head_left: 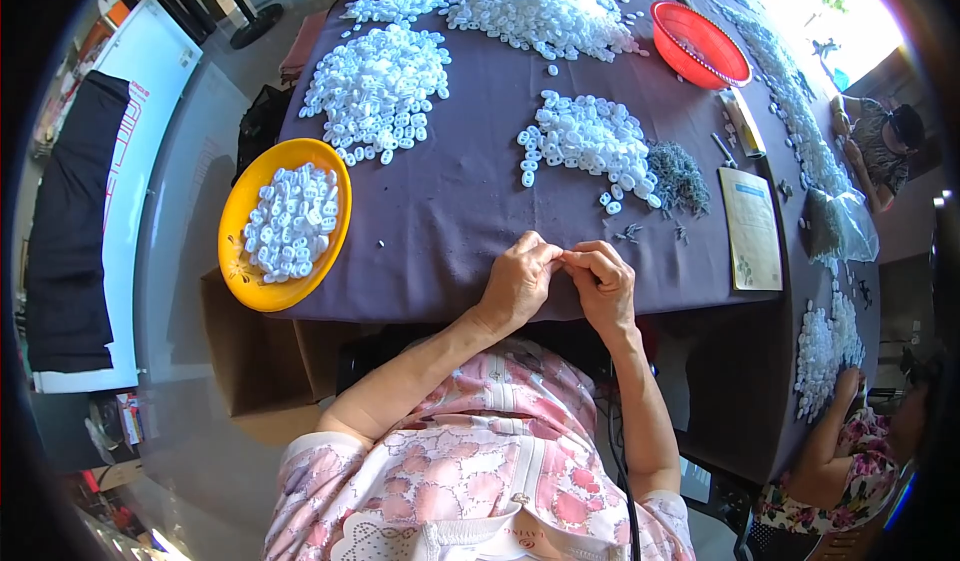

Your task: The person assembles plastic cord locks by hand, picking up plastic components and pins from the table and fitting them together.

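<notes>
My left hand [519, 279] and my right hand [603, 283] meet at the table's front edge, fingertips pinched together. Whatever small piece they hold is mostly hidden by the fingers. Beyond them lies a pile of small white oval plastic pieces with holes [590, 139]. Touching its right side is a heap of tiny dark grey parts [679, 177], with a few strays [629, 232] nearer my right hand. To the left, a yellow oval bowl [235, 261] holds more white pieces [292, 223] and reaches over the table's edge.
Larger white piles [375, 91] cover the far part of the dark tablecloth [450, 211]. A red basket [700, 46] and a pale notebook [752, 231] lie at the right. Two other people [855, 451] work at the right. An open cardboard box [255, 361] stands below the bowl.
</notes>
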Demonstrator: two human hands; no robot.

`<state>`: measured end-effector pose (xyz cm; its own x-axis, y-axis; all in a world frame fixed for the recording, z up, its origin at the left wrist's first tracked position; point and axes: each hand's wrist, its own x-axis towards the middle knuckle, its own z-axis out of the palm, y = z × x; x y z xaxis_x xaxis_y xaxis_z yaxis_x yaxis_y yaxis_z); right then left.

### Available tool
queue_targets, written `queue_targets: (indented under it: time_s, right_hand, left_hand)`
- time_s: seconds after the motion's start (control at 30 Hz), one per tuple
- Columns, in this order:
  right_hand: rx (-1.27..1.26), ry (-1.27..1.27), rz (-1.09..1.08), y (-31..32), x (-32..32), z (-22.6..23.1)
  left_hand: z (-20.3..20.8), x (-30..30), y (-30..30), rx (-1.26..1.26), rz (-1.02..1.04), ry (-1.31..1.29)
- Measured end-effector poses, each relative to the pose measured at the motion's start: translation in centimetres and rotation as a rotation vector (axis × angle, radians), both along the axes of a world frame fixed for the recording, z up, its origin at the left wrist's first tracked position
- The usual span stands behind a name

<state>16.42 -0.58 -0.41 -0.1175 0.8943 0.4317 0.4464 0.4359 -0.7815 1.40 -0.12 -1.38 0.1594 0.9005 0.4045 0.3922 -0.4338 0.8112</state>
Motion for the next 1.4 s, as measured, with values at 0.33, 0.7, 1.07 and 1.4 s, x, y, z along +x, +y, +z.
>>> queue_targets:
  time_s: [0.33, 0.7, 1.07, 1.4]
  right_hand:
    - [0.008, -0.001, -0.010, 0.0, 0.0, -0.4]
    - [-0.068, -0.005, -0.020, 0.2, 0.1, 0.4]
    - [-0.449, 0.592, 0.061, -0.3, -0.2, 0.4]
    - [-0.505, 0.486, 0.064, -0.2, 0.1, 0.2]
  left_hand:
    - [0.2, -0.2, 0.3, 0.044, -0.013, 0.107]
    - [0.5, -0.6, 0.6, -0.080, -0.066, -0.027]
    - [1.8, -0.2, -0.2, -0.465, -0.091, -0.420]
    - [1.7, -0.6, -0.2, -0.350, -0.112, -0.284]
